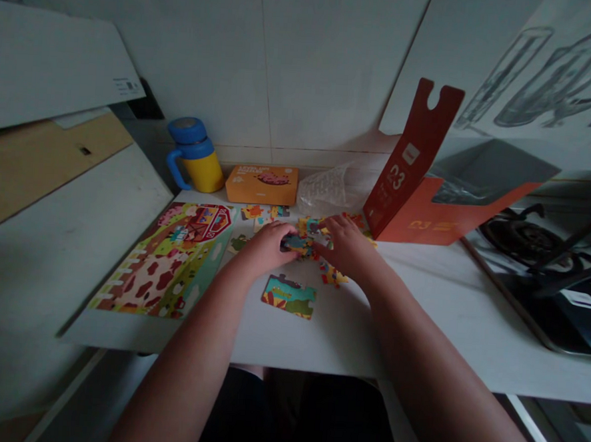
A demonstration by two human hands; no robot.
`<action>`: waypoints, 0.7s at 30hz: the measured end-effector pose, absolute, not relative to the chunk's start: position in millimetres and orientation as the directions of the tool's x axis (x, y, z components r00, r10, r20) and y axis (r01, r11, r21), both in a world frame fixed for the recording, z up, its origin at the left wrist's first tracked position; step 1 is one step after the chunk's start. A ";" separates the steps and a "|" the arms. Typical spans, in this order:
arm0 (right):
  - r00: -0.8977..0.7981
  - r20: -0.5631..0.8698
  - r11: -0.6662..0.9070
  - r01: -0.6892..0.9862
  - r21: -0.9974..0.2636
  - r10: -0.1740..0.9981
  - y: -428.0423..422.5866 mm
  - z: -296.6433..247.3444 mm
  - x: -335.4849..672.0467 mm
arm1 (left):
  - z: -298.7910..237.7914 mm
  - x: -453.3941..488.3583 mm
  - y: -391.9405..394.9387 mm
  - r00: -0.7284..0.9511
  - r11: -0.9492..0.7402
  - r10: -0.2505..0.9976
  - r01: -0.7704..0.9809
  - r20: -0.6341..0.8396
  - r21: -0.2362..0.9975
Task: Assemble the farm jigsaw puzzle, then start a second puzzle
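Observation:
My left hand (pixel 264 246) and my right hand (pixel 343 244) meet over a heap of loose jigsaw pieces (pixel 319 230) on the white counter (pixel 420 315). Both pinch a small bluish puzzle piece (pixel 294 242) between them. A joined chunk of pieces (pixel 289 296) showing green, teal and orange lies just in front of my hands. A printed farm picture sheet (pixel 167 260) with a red barn and a spotted cow lies to the left.
A yellow mug with a blue lid (pixel 197 155), an orange box (pixel 262 184) and a crumpled clear bag (pixel 332 186) stand at the back. An opened red carton (pixel 418 182) stands right of the pieces. A gas hob (pixel 548 263) fills the right side.

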State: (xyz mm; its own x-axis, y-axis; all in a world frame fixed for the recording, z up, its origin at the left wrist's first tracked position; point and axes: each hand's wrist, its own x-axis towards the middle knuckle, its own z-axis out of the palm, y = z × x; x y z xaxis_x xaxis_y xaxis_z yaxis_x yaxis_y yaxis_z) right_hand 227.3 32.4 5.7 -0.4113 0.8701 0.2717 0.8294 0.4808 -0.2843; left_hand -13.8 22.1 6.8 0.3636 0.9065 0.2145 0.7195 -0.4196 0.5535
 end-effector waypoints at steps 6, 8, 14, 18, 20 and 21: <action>-0.496 0.225 0.545 0.754 -0.366 0.838 25.4 0.7 203.5 | 11.3 -34.9 26.4 0.145 -0.265 0.960 0.754 0.240 0.601; -0.510 0.204 0.548 0.752 -0.366 0.836 26.3 -1.2 202.2 | 13.5 -44.7 29.0 0.033 -0.178 0.965 0.813 0.261 0.554; -0.487 0.189 0.518 0.744 -0.423 0.853 27.3 4.2 203.3 | 14.5 -57.3 33.4 -0.091 -0.031 0.942 0.935 0.324 0.353; -0.394 0.239 0.460 0.773 -0.437 0.888 28.3 9.5 207.3 | 8.0 -40.4 30.6 0.197 -0.324 0.931 0.836 0.308 0.443; -0.282 0.296 0.388 0.824 -0.413 0.913 30.6 11.5 213.9 | 3.9 -28.6 27.7 0.338 -0.427 0.903 0.777 0.266 0.462; -0.222 0.320 0.342 0.855 -0.390 0.921 32.1 12.2 218.1 | 2.3 -23.2 26.3 0.382 -0.452 0.892 0.768 0.242 0.455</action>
